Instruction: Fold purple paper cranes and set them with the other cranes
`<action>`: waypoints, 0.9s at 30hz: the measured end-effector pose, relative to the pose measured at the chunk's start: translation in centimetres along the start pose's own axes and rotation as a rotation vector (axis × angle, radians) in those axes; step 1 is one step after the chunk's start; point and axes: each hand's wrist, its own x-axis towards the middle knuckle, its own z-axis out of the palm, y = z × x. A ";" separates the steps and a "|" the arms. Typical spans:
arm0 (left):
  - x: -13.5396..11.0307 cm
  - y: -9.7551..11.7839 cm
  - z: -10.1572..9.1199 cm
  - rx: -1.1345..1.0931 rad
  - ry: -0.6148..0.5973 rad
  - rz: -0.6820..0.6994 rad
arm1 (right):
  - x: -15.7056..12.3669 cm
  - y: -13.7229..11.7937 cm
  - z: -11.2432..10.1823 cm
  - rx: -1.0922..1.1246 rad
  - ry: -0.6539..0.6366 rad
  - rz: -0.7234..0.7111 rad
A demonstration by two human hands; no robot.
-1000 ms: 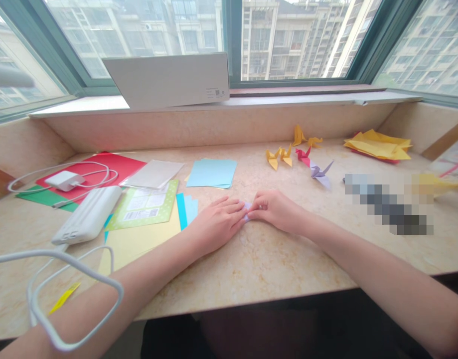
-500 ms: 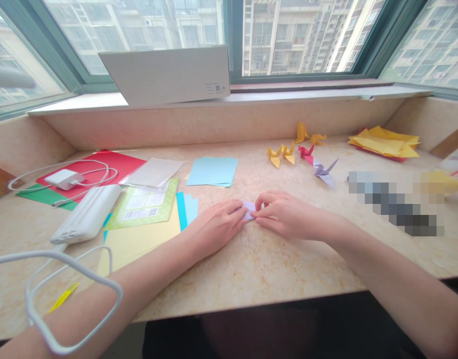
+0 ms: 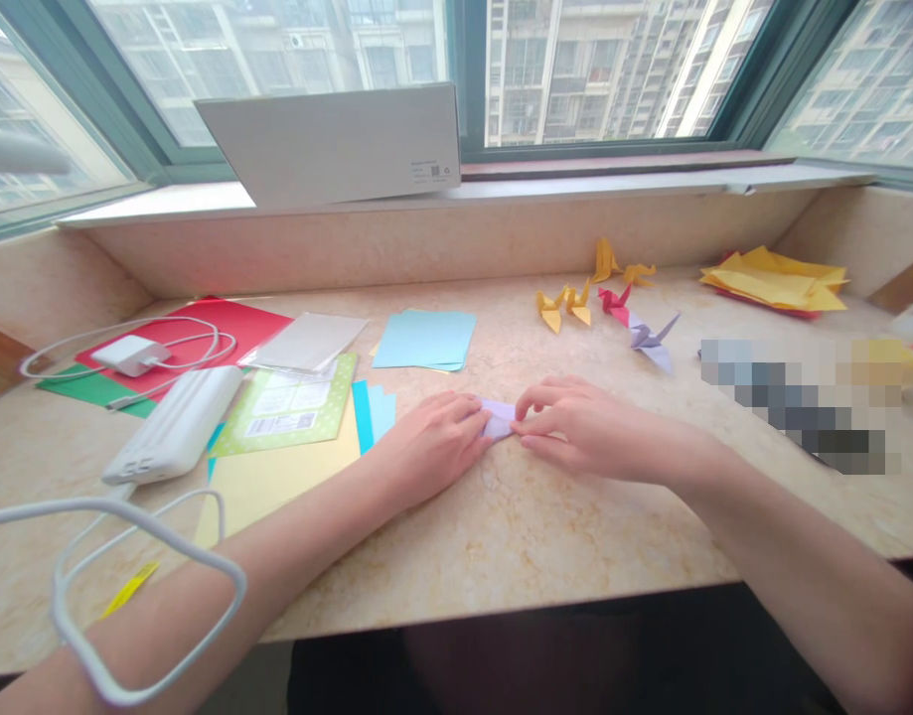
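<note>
Your left hand (image 3: 430, 447) is lying flat with fingers together, pressing down the left end of a small lilac paper (image 3: 499, 417), while your right hand (image 3: 586, 432) is curling in, thumb and fingertips nipping the paper's right edge. The two hands are almost meeting over the piece, which is sitting on the marble desk (image 3: 501, 541) straight in front of you, near the middle.

The paper is showing as a small, flat, many-layered packet rather than a full sheet, so the folding looks well under way. No wings, neck or tail are standing up from it, so the shaping appears to be ahead of you.

Beyond your right hand, a lilac crane (image 3: 652, 333), a red crane (image 3: 612, 300) and yellow cranes (image 3: 562, 306) are resting finished, with a stack of yellow sheets (image 3: 776, 283) waiting further right. To your left, light blue sheets (image 3: 424, 340), a green dotted packet (image 3: 288, 409) and a white power bank (image 3: 174, 425) are crowding the desk.
</note>
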 end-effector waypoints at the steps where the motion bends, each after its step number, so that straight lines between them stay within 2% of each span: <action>1: 0.0 -0.1 0.0 0.008 0.005 0.009 | 0.0 0.0 0.0 -0.018 -0.003 -0.009; 6: 0.0 0.0 0.1 0.026 0.059 0.034 | 0.0 -0.5 0.4 -0.155 0.020 -0.055; 9: 0.0 0.1 0.1 0.043 0.043 0.042 | 0.1 -0.5 0.6 -0.192 0.021 -0.061; 16: -0.4 0.0 -0.1 0.052 0.027 0.040 | 0.5 0.3 0.3 -0.138 0.062 -0.178; 22: -0.2 -0.1 -0.3 0.035 0.042 0.033 | 1.1 0.0 0.5 -0.163 0.038 -0.186; 25: 0.0 -0.2 -0.4 -0.016 -0.026 0.064 | 1.7 0.5 0.8 -0.106 0.048 -0.165; 27: 0.0 -0.3 -0.5 -0.025 -0.057 0.036 | 2.1 1.1 1.2 -0.057 0.054 -0.164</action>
